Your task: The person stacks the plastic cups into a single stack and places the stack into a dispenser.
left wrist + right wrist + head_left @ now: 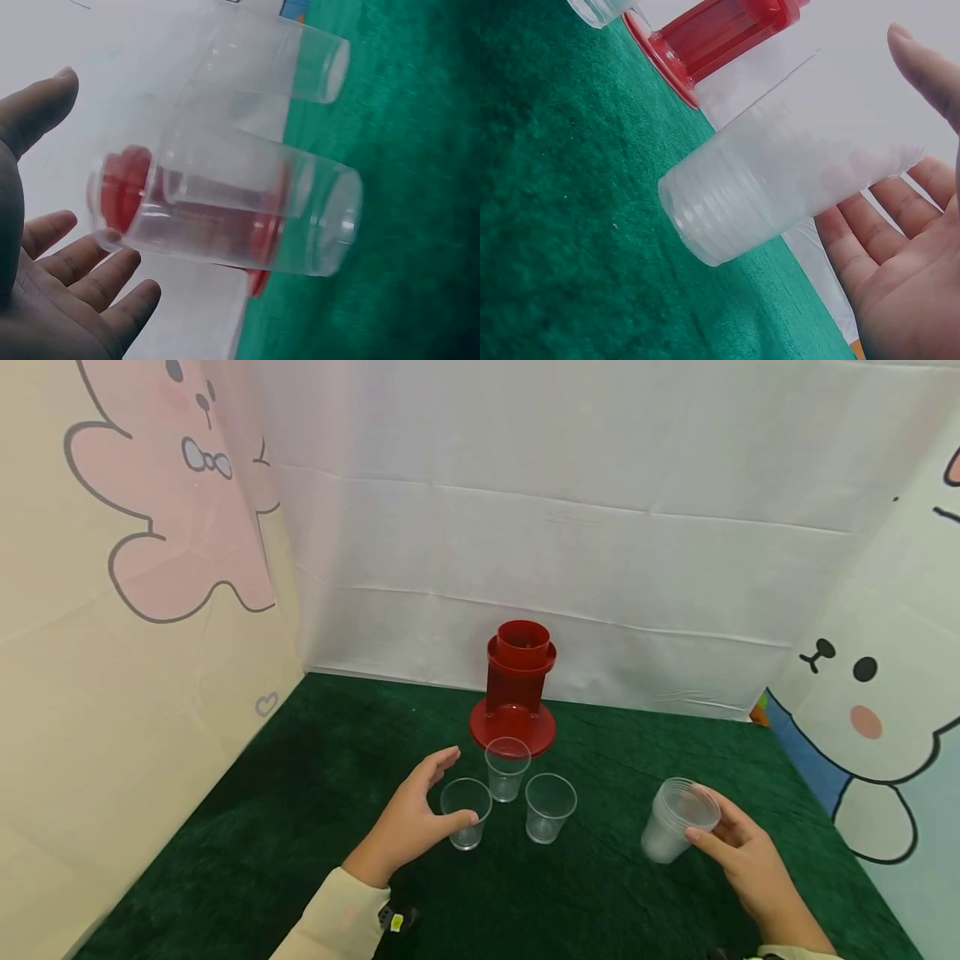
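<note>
In the head view my left hand (408,822) is around the left one of three clear plastic cups, its thumb and fingers spread wide. That cup (467,837) stands upright beside the right cup (544,827), with the rear cup (504,787) behind them. The left wrist view shows the fingers near the rim of the nearest cup (322,225); contact is unclear. My right hand (742,852) is at a stack of nested clear cups (663,835), thumb near the rim. In the right wrist view its fingers lie fairly straight behind the stack (727,202), the thumb held apart.
A red cup holder (515,693) with a round base stands behind the three cups, close to the white backdrop (570,552). Dark green cloth (592,902) covers the table. Printed curtains (195,635) hang along the sides.
</note>
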`<state>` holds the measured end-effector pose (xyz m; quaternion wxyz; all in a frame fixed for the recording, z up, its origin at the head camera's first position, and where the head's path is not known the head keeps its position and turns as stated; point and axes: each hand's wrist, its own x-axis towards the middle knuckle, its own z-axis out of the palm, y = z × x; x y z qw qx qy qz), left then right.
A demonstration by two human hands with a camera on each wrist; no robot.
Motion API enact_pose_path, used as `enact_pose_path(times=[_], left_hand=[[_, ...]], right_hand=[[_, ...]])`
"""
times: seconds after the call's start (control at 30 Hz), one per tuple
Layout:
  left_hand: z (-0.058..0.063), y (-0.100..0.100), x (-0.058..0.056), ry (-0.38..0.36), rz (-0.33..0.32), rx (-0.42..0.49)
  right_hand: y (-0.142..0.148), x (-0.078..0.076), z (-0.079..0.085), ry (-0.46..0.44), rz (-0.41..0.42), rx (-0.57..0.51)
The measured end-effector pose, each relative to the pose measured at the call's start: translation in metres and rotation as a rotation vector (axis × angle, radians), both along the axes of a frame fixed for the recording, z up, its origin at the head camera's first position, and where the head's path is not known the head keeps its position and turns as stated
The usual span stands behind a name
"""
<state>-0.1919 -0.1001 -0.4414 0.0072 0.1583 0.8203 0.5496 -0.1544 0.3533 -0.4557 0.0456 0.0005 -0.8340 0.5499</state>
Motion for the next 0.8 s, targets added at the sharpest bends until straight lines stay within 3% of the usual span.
enact_pose_path(times=[0.27,0.8], left_hand=[[-0.016,0.001,-0.005,-0.068,-0.041,0.014],[-0.023,0.001,-0.004,-0.128,-0.136,0.061]], right_hand=[[0.001,0.0,-0.001,-0.01,0.0,0.013],[-0.001,0.001,0.003,-0.009,-0.001,0.012]])
